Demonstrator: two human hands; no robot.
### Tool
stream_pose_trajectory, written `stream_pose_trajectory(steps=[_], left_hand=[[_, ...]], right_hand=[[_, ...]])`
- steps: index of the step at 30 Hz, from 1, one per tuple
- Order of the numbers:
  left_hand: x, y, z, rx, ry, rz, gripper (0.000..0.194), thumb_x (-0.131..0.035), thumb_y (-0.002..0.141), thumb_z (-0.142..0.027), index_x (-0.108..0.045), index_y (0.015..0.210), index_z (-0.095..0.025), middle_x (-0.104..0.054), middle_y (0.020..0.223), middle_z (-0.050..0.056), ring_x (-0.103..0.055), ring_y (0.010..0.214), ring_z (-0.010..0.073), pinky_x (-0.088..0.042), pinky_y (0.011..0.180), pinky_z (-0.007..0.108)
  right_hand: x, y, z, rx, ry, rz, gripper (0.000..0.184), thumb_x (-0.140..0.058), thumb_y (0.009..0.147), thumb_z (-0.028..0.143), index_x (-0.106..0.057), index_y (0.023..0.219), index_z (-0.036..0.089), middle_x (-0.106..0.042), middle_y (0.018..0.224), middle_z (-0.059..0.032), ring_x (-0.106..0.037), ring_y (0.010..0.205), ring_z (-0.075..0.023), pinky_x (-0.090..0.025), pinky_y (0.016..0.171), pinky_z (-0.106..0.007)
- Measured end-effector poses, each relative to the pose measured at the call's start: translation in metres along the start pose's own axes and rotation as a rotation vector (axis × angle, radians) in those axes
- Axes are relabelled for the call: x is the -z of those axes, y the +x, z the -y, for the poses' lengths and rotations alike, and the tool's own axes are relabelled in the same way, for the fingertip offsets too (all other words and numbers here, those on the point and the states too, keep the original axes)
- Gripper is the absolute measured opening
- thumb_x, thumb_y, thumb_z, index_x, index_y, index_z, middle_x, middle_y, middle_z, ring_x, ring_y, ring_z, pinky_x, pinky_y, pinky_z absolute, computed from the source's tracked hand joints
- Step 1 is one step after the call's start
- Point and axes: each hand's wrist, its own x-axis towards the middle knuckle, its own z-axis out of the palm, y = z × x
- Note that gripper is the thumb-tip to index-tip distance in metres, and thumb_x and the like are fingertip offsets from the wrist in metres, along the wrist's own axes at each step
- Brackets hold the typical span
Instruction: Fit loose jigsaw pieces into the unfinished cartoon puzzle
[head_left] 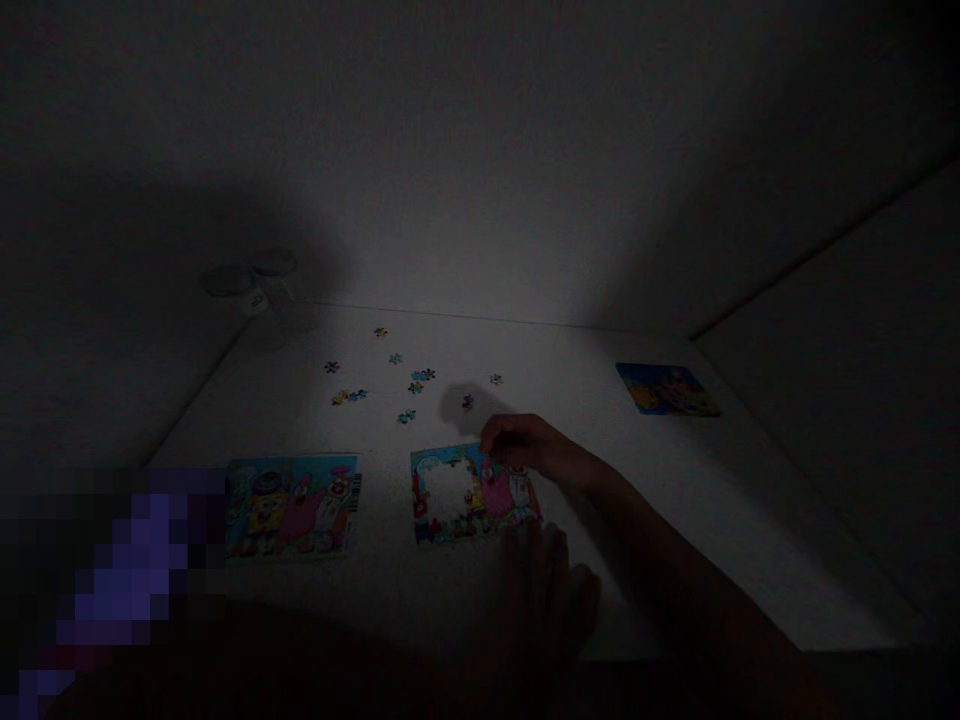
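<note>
A partly assembled jigsaw puzzle (450,538) with cartoon figures lies in front of me, with a pale gap in its left half. My right hand (529,445) is over its upper right part, fingers curled and pressed together; whatever is in them, if anything, I cannot make out. At the puzzle's lower right edge, my left hand (551,590) rests with fingers stretched out and apart. Several loose puzzle pieces (416,387) are scattered beyond the puzzle. One piece (468,402) lies just past my right hand, partly in its shadow.
Left of the puzzle lies a picture card (296,508) showing similar cartoon figures. Another colourful flat picture (667,390) lies at the far right of the white table (570,370). Two clear round-topped objects (274,263) stand at the back left. Walls enclose the table; the light is very dim.
</note>
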Motion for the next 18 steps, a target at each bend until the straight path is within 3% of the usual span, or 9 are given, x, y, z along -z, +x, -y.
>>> stream_pose_trajectory(steps=[4, 7, 13, 18], left_hand=[[-0.009, 0.0, -0.007, 0.048, -0.012, -0.089, 0.04, -0.052, 0.091, -0.039, -0.051, 0.128, -0.023, -0.058, 0.13, 0.014, -0.056, 0.117, 0.035, -0.031, 0.1, 0.063], [-0.014, 0.0, -0.011, 0.075, -0.021, -0.115, 0.04, -0.052, 0.092, -0.04, -0.052, 0.127, -0.023, -0.058, 0.13, 0.014, -0.056, 0.118, 0.0357, -0.033, 0.1, 0.063], [-0.026, -0.003, -0.016, 0.091, -0.023, -0.227, 0.036, -0.054, 0.091, -0.039, -0.055, 0.122, -0.022, -0.062, 0.127, 0.014, -0.057, 0.117, 0.0357, -0.041, 0.094, 0.058], [-0.048, -0.003, -0.034, 0.146, 0.002, -0.195, 0.034, -0.058, 0.087, -0.041, -0.058, 0.116, -0.023, -0.067, 0.119, 0.012, -0.061, 0.112, 0.0359, -0.047, 0.088, 0.058]], right_hand=[[0.015, 0.005, -0.012, 0.139, -0.211, -0.46, 0.01, -0.058, 0.075, 0.02, -0.063, 0.083, 0.018, -0.056, 0.074, 0.0007, -0.048, 0.065, -0.0128, -0.038, 0.061, -0.027], [0.023, 0.008, -0.019, 0.213, -0.453, -0.664, 0.015, -0.053, 0.072, 0.017, -0.064, 0.082, 0.019, -0.059, 0.079, -0.0014, -0.05, 0.069, -0.0145, -0.038, 0.065, -0.028], [0.025, 0.011, -0.028, 0.14, -0.498, -0.673, 0.017, -0.049, 0.072, 0.019, -0.062, 0.084, 0.018, -0.061, 0.082, -0.0042, -0.055, 0.073, -0.0178, -0.042, 0.068, -0.031], [0.024, 0.012, -0.029, 0.094, -0.538, -0.616, 0.017, -0.05, 0.075, 0.022, -0.062, 0.088, 0.019, -0.061, 0.082, -0.0044, -0.056, 0.074, -0.019, -0.044, 0.069, -0.032]])
